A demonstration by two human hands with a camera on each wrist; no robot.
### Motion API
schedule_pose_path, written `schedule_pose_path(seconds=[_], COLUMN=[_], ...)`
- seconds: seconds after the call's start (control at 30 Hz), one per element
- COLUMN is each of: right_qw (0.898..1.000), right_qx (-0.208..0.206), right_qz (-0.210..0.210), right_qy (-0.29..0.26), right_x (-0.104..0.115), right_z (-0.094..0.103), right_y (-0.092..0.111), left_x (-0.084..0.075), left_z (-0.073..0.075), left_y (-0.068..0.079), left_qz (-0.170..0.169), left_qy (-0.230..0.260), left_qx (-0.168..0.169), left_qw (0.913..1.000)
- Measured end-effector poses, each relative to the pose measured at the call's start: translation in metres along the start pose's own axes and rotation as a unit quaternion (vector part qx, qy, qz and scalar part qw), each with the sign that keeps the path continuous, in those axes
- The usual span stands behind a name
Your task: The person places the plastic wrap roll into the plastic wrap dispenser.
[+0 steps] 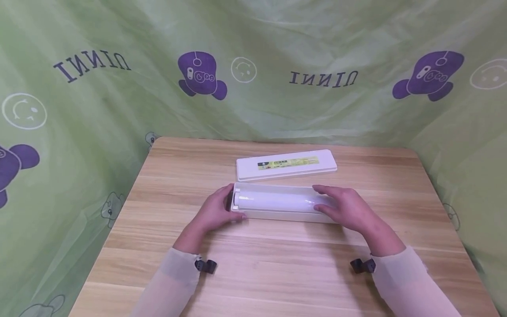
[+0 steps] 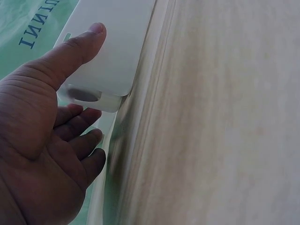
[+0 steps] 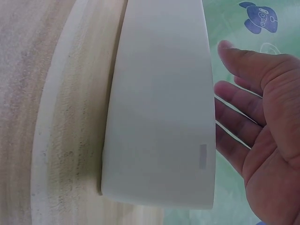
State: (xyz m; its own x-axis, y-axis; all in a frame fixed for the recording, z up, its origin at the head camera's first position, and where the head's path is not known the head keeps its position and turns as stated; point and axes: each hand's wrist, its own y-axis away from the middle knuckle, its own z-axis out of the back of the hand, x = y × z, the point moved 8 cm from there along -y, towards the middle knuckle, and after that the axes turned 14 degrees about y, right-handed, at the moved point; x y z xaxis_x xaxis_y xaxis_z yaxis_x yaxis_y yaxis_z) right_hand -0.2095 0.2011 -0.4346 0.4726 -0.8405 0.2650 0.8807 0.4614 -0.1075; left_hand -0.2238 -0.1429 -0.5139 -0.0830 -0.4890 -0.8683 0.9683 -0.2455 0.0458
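One green curtain (image 1: 95, 145): hung from 9 o'clock over 12 to 3 around the wooden table (image 1: 277, 273), printed with purple figures (image 1: 202, 72), smiling faces (image 1: 243, 69) and backwards lettering (image 1: 93, 66).
Left sleeve (image 1: 168, 281): pale, at 7 o'clock, a small dark device (image 1: 205, 266) by its cuff.
Left hand (image 1: 214, 211): at 9 o'clock of the white box (image 1: 285, 215), grasping that end, thumb over the near wall, the other fingers bent round behind it.
White box: flat on the table, long side running 9 to 3 o'clock, top uncovered.
White roll (image 1: 277, 200): inside the box, lying lengthwise, its 3 o'clock end covered in the head view.
White lid (image 1: 249, 171): just beyond the box at 12 o'clock, slightly askew, a yellow-green sticker (image 1: 288, 163) facing up.
Right hand (image 1: 348, 207): at 3 o'clock of the box, released, thumb over the roll, fingers extended toward the far wall; contact cannot be told.
Right sleeve (image 1: 408, 277): pale, at 5 o'clock.
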Motion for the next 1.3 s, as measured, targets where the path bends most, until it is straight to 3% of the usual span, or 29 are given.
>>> schedule_pose_path(seconds=[0.5, 0.93, 1.3], right_qw=[0.999, 0.997, 0.997], right_qx=[-0.026, -0.071, -0.066], right_qz=[-0.022, -0.015, -0.042], right_qy=[-0.006, -0.016, -0.019], right_x=[-0.002, -0.007, -0.015], right_z=[0.003, 0.005, 0.001], right_y=[0.008, 0.015, 0.023], left_x=[0.000, -0.003, -0.003], left_z=[0.000, 0.001, 0.001], left_y=[0.001, 0.001, 0.001], left_qz=[0.004, 0.009, 0.011], left_qy=[0.004, -0.004, -0.002], left_qx=[0.001, 0.004, 0.006], left_qw=[1.0000, 0.9999, 0.9999])
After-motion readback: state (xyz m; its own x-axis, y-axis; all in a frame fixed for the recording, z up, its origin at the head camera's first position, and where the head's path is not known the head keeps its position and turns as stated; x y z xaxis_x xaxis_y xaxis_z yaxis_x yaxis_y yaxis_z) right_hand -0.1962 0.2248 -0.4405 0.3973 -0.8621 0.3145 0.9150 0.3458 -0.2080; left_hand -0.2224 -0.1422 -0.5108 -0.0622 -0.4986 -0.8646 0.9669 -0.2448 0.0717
